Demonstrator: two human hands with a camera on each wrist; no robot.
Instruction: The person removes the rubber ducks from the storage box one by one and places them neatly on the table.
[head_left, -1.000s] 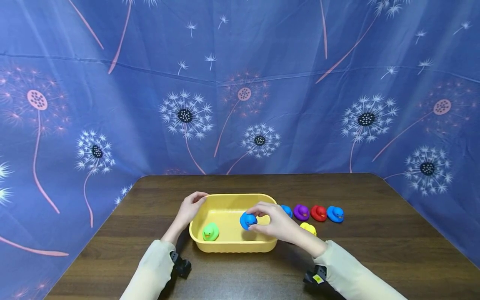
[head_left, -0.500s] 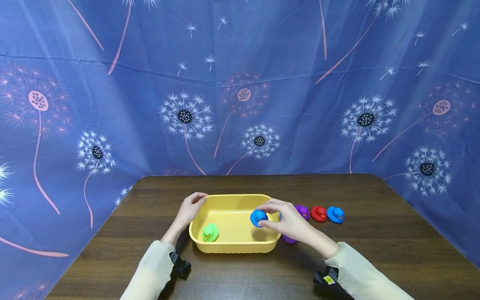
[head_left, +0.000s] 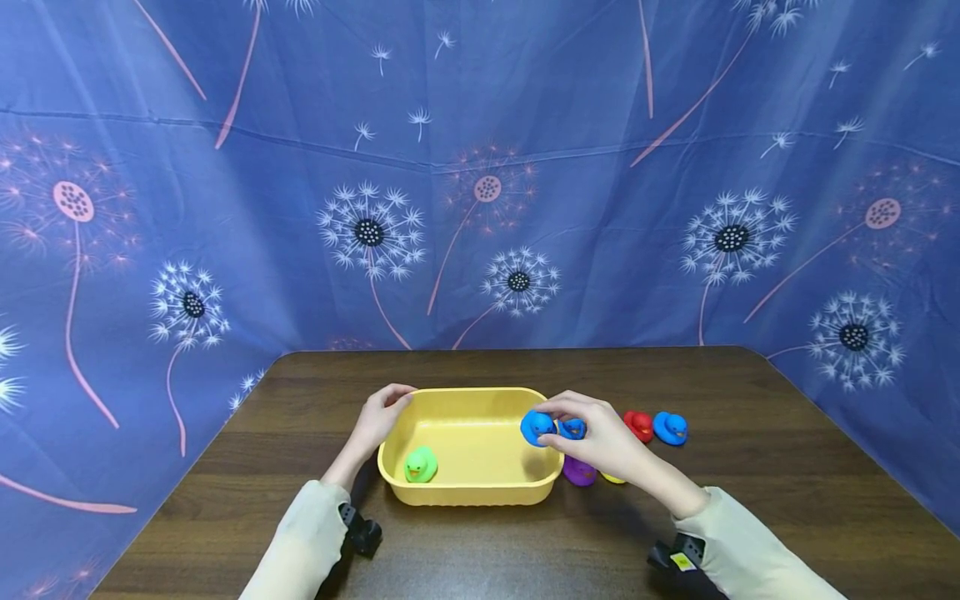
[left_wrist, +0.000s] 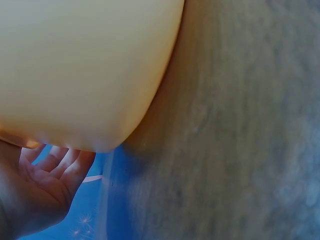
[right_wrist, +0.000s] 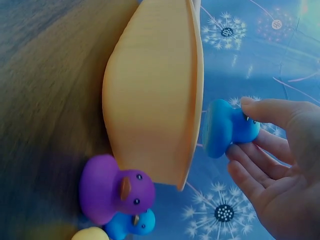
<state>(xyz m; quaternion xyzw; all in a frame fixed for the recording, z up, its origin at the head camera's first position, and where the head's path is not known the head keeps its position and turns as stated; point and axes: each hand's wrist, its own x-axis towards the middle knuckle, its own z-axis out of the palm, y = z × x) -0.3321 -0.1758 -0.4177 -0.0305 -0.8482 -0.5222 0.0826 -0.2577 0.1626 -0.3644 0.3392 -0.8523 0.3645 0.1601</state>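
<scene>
My right hand (head_left: 603, 437) pinches a blue rubber duck (head_left: 536, 428) between thumb and fingers, above the right rim of a yellow plastic tub (head_left: 468, 495). In the right wrist view this held duck (right_wrist: 220, 129) is tilted, just above the tub's rim. At the tub's far left corner, my left hand (head_left: 377, 423) grips the rim; its fingers lie outside the wall in the left wrist view. Inside the tub, at the front left, sits a green rubber duck (head_left: 421, 465).
Just right of the tub stand a purple duck (head_left: 579, 472) and another blue duck (head_left: 572, 428). A yellow duck (head_left: 612, 478) is mostly hidden by my right hand. Farther right are a red duck (head_left: 638, 426) and a blue duck (head_left: 671, 428) on the wooden table (head_left: 787, 492).
My right hand has carried the blue duck to the right, from over the tub's inside to its right rim. My left hand and the tub have stayed in place.
</scene>
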